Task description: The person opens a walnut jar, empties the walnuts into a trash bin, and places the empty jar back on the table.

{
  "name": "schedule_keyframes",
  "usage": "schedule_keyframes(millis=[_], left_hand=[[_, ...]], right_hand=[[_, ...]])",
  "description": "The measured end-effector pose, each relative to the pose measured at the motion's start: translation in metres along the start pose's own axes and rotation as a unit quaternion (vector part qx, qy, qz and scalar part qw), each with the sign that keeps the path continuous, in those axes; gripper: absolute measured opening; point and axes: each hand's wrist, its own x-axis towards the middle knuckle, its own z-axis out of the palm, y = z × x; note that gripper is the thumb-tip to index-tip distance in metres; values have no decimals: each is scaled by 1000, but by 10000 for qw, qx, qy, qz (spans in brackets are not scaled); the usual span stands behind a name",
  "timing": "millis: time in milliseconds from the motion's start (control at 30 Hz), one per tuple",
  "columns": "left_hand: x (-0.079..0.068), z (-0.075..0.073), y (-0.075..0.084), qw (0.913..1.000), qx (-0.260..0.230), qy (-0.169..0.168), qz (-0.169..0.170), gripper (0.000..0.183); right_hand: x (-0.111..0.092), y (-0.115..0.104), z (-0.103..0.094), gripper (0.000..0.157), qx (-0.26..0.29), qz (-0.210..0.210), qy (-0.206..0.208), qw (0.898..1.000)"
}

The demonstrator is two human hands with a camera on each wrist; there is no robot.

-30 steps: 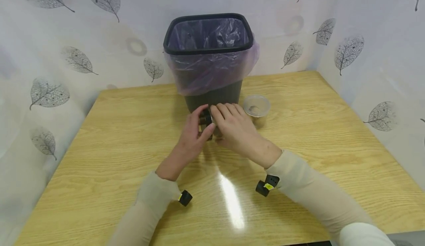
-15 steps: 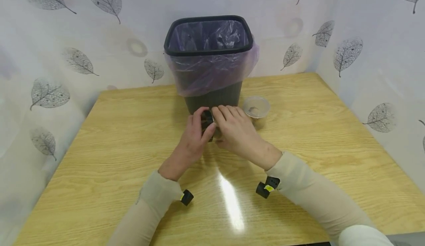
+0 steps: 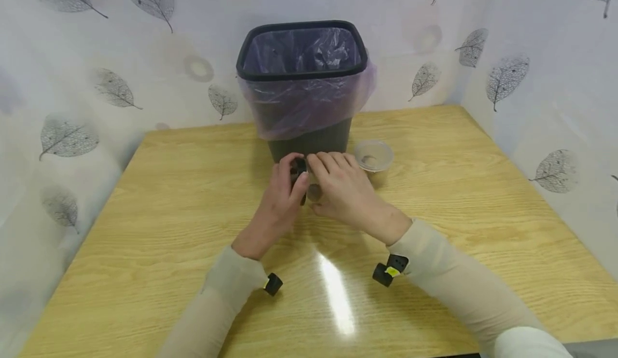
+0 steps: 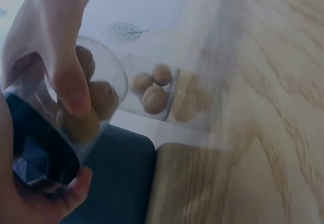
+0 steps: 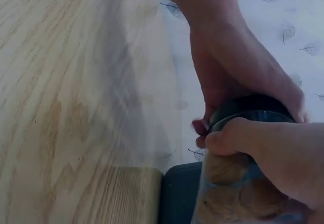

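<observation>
My right hand (image 3: 348, 192) grips a clear jar (image 5: 218, 188) with several walnuts (image 4: 103, 100) in it, the jar lying on its side. My left hand (image 3: 274, 201) is curled round the black lid (image 3: 302, 166) at the jar's left end, thumb on the near side. In the right wrist view the lid's dark rim sits against the jar mouth, just by the right thumb. Most of the jar is hidden behind the right hand in the head view. Beyond that hand, a clear tub (image 3: 374, 155) holding more walnuts (image 4: 154, 100) stands on the table.
A dark trash bin (image 3: 299, 146) lined with a thin purple bag (image 3: 309, 106) stands right behind the hands at the table's back. The wooden table (image 3: 193, 186) meets leaf-patterned curtains (image 3: 512, 79) behind and at both sides.
The left fingers and thumb have shifted slightly on the black lid, which has turned a little. A walnut now shows between the hands. The right hand stays nearly in place.
</observation>
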Motion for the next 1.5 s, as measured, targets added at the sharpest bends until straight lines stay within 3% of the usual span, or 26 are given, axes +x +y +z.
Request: schedule_keyframes(millis=[100, 200, 333, 467, 633, 900, 1067, 1133, 1300, 1400, 1500], left_hand=[[0, -3, -4, 9995, 98, -83, 280, 81], [0, -5, -5, 9949, 425, -27, 911, 83], [2, -6, -5, 9812, 843, 369, 1697, 77], [5, -2, -5, 9708, 1093, 815, 1973, 75], [5, 0, -6, 9693, 1150, 1042, 1909, 74], [9, 5, -8, 9766, 1093, 1097, 1493, 58], [9, 4, -7, 9908, 582, 974, 732, 45], [8, 1, -6, 9948, 492, 817, 350, 41], [7, -6, -3, 9986, 478, 196, -79, 45], [7, -8, -3, 9997, 173, -160, -56, 50], [5, -12, -8, 9987, -121, -281, 402, 55]], right_hand=[[0, 4, -2, 90, 183, -34, -205, 9996], [-1, 8, -4, 88, 419, -64, -278, 9987], [0, 10, -4, 87, 713, -119, -191, 9972], [1, 8, -1, 92, 755, -88, -155, 9970], [3, 4, 4, 91, 493, -33, -54, 9988], [3, 0, 10, 81, 284, 7, 132, 9995], [7, -4, 16, 84, -137, -152, 171, 9996], [9, -6, 18, 86, -198, -188, 145, 9995], [5, -2, 20, 92, 77, -66, -121, 9999], [1, 2, 19, 93, 201, -16, -250, 9995], [0, 4, 17, 91, 400, -44, -307, 9987]])
